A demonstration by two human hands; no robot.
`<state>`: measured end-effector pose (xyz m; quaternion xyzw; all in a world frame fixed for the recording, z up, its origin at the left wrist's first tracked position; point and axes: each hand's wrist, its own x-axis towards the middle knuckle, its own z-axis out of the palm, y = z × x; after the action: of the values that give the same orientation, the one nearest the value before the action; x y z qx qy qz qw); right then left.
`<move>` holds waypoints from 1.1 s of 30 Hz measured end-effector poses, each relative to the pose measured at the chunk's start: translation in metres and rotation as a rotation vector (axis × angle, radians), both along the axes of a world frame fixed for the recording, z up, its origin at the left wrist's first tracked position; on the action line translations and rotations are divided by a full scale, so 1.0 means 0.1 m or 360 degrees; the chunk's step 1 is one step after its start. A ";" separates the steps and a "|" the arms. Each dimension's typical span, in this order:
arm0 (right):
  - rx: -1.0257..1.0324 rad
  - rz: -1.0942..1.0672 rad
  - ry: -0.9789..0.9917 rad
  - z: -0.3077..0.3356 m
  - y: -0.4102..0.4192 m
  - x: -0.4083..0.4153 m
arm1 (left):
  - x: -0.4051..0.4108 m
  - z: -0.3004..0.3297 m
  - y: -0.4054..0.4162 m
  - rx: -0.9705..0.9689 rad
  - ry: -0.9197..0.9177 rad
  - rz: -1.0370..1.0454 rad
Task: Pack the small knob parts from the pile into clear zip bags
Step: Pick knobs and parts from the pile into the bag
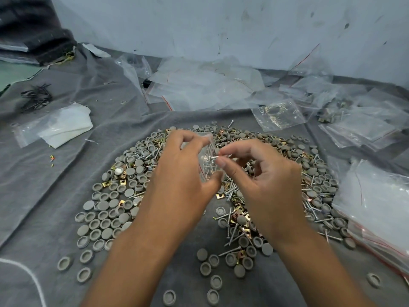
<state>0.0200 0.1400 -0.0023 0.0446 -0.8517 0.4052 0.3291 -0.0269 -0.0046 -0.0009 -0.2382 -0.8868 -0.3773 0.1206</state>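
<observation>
Gripping the clear zip bag at its mouth, our left hand holds it above the pile while our right hand pinches a screw into it. Thin, slippery film sags; we judge the rim the safest hold.

Matt grey caps, shiny metal screws

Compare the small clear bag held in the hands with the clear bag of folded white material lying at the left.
The small clear zip bag is held upright over the pile, pinched by the left hand; the clear bag with folded white material lies flat on the grey cloth, untouched. The held bag contains silver screws, and the right hand is feeding one in; the other contains no hardware. Both are transparent plastic.
</observation>
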 end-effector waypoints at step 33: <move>0.1077 0.0449 -0.1256 -0.19 0.27 0.04 | -0.03 0.02 -0.07 0.0056 -0.0036 0.0045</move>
<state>0.0243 0.1675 -0.0216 0.1065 -0.9794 0.1344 -0.1063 -0.0297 -0.0112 0.0009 -0.2193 -0.8846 -0.3936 0.1200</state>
